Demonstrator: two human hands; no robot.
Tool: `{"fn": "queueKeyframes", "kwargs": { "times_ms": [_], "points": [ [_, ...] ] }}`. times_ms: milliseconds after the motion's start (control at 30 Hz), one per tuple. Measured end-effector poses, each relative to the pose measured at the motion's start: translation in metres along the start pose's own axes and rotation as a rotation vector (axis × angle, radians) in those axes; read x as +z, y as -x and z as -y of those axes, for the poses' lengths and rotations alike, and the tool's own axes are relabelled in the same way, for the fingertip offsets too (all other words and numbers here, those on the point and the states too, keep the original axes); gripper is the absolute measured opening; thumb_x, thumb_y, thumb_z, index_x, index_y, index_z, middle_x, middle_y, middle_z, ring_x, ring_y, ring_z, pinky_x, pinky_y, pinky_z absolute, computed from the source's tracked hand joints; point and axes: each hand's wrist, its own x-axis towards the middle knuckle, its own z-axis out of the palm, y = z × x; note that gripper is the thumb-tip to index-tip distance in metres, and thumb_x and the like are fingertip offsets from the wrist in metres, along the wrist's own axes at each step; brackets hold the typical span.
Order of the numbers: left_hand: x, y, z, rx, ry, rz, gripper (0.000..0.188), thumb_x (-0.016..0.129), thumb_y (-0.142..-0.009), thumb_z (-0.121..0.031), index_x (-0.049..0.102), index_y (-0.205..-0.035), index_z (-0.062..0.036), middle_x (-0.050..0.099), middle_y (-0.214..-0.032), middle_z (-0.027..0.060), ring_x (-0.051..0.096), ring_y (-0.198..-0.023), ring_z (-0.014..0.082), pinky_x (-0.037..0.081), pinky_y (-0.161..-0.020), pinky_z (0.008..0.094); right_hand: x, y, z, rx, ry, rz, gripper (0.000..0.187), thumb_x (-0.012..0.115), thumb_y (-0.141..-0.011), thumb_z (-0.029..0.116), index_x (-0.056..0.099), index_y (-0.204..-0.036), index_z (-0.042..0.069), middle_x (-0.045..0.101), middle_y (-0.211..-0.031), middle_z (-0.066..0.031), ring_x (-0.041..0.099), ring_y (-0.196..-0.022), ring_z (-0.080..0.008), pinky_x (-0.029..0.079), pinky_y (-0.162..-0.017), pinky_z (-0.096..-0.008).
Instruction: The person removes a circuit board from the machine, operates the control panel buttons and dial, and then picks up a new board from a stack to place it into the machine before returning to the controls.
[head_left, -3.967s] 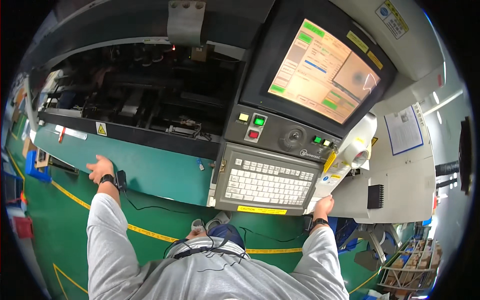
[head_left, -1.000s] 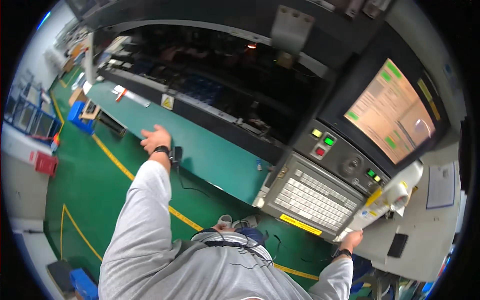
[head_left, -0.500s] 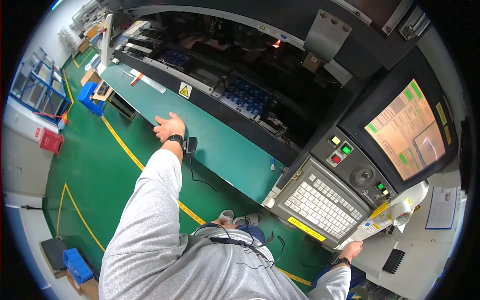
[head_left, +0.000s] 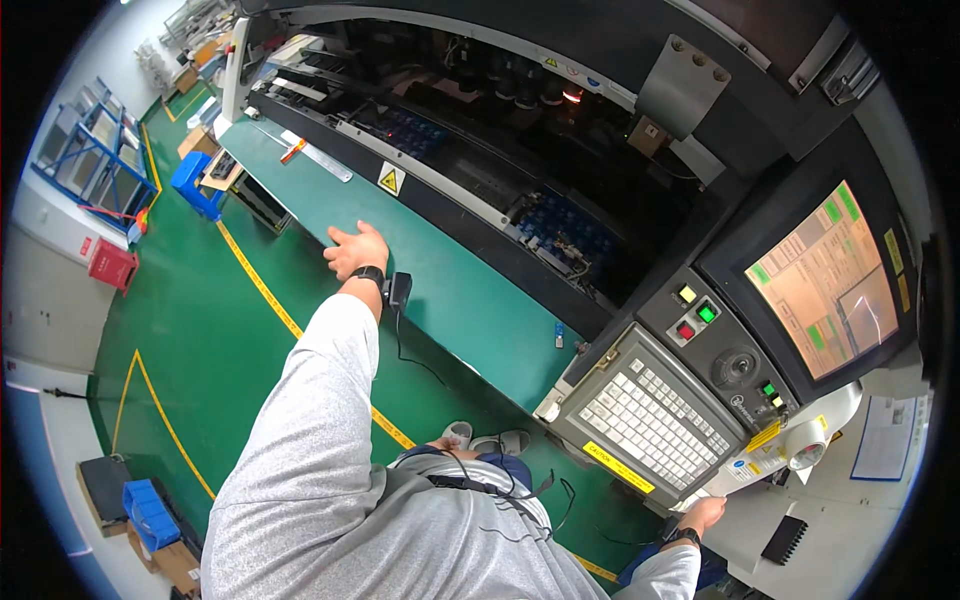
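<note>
My left hand point(head_left: 357, 250) lies over the near edge of the long green worktop point(head_left: 470, 305), its fingers spread and nothing in them. A dark strap circles that wrist, with a small black box point(head_left: 400, 291) on a cable beside it. My right hand point(head_left: 704, 513) is at the lower right corner of the keyboard console point(head_left: 570, 410), fingers curled against its edge and partly hidden. Behind the worktop, inside the dark machine opening, blue boards point(head_left: 560, 225) sit along a rail point(head_left: 425, 170). A small blue piece point(head_left: 559, 335) lies on the worktop's right end.
A ruler point(head_left: 320, 158) and an orange-red tool point(head_left: 293, 151) lie on the worktop's far left. Right of the opening are a lit screen point(head_left: 825, 285) and green and red buttons point(head_left: 697, 321). A blue stool point(head_left: 194, 184) and a red box point(head_left: 112, 265) stand on the left floor.
The whole view has shifted slightly. Inside the machine, the blue boards have moved right along the rail, and round heads now show above it. Both hands keep their places.
</note>
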Motion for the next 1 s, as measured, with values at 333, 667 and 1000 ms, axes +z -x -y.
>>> {"fn": "queueKeyframes", "kwargs": {
  "times_ms": [333, 667, 1000],
  "points": [
    [0.000, -0.001, 0.001, 0.011, -0.005, 0.002, 0.070, 0.053, -0.090, -0.055, 0.034, -0.147, -0.0185, 0.049, -0.125, 0.0216, 0.057, -0.110, 0.0362, 0.052, -0.086, 0.0471, 0.005, -0.007, -0.006, 0.034, -0.085, 0.003, 0.053, 0.040, -0.101, 0.038, 0.061, -0.118, -0.008, 0.063, -0.120, -0.0256, 0.061, -0.107, -0.0388, 0.046, -0.094, -0.0424],
    [-0.002, 0.001, 0.001, 0.016, -0.008, 0.010, 0.070, 0.052, -0.090, -0.054, 0.034, -0.147, -0.0177, 0.049, -0.126, 0.0218, 0.056, -0.112, 0.0363, 0.051, -0.087, 0.0477, 0.005, -0.007, -0.006, 0.021, -0.051, -0.006, 0.055, 0.039, -0.101, 0.038, 0.061, -0.118, -0.009, 0.063, -0.121, -0.0266, 0.060, -0.110, -0.0403, 0.045, -0.096, -0.0435],
    [-0.011, 0.003, -0.001, -0.003, 0.051, 0.095, 0.074, 0.049, -0.091, -0.055, 0.028, -0.150, -0.0159, 0.046, -0.134, 0.0258, 0.053, -0.119, 0.0414, 0.047, -0.095, 0.0515, 0.001, -0.001, -0.001, 0.023, -0.032, 0.008, 0.055, 0.038, -0.101, 0.038, 0.059, -0.121, -0.008, 0.062, -0.123, -0.0267, 0.059, -0.111, -0.0406, 0.045, -0.097, -0.0436]
  ]
}}
